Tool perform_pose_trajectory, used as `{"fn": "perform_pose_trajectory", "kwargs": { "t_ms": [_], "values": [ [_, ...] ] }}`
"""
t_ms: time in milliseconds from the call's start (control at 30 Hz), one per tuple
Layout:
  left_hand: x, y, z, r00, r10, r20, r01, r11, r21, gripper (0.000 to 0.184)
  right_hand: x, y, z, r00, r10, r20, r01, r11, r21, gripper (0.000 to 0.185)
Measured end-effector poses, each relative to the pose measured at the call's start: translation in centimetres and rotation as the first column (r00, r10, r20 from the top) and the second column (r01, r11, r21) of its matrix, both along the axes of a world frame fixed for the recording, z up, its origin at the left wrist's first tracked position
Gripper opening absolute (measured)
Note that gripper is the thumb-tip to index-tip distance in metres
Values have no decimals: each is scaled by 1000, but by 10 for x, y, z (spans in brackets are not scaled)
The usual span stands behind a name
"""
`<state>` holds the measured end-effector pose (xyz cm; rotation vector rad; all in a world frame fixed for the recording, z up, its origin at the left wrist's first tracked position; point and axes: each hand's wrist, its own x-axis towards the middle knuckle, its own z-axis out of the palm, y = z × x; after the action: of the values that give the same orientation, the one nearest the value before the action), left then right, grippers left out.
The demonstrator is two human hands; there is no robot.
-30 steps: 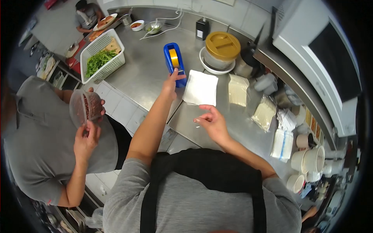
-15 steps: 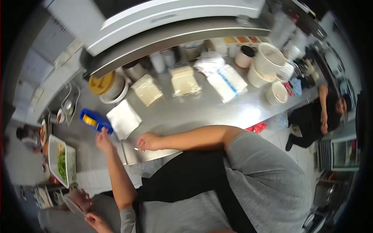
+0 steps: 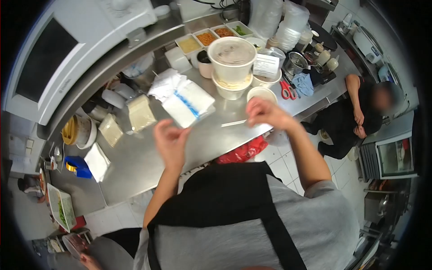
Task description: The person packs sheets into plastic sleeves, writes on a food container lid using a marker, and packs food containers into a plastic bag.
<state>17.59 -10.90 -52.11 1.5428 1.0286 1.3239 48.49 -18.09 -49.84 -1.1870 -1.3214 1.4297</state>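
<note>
My left hand (image 3: 171,143) is raised over the steel counter's front part, its fingers curled in toward the thumb and a little blurred. Anything small between them cannot be made out. Just in front of it lies a folded white packet with a blue stripe (image 3: 188,104). My right hand (image 3: 268,113) is also curled, at the near side of a small white tub (image 3: 262,94), partly covering it. A thin pale streak (image 3: 234,122) shows by its fingers; whether it is a strip or a reflection, I cannot tell. Stacked white tubs (image 3: 231,56) stand behind.
Red-handled scissors (image 3: 288,90) and a blue cloth (image 3: 303,84) lie to the right. At the left are a blue tape dispenser (image 3: 78,166), white paper (image 3: 96,162) and plastic-wrapped packs (image 3: 141,113). A red bag (image 3: 243,150) hangs below the edge. A co-worker (image 3: 355,112) stands at right.
My view has turned to the right. My left hand has left the blue tape dispenser, and both hands have moved right along the counter; the right one is now at the small tub.
</note>
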Motion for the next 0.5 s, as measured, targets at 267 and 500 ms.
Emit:
{"fn": "perform_pose_trajectory", "kwargs": {
  "t_ms": [267, 500],
  "values": [
    [189, 11, -45, 992, -42, -122, 20, 984, -177, 45, 157, 8, -73, 899, -308, 312, 284, 951, 121, 24],
    [190, -1, -136, 972, -10, 235, 83, 949, -305, 50, 119, -8, -116, 976, -190, -108, 186, 981, -45, 20]
  ]
}}
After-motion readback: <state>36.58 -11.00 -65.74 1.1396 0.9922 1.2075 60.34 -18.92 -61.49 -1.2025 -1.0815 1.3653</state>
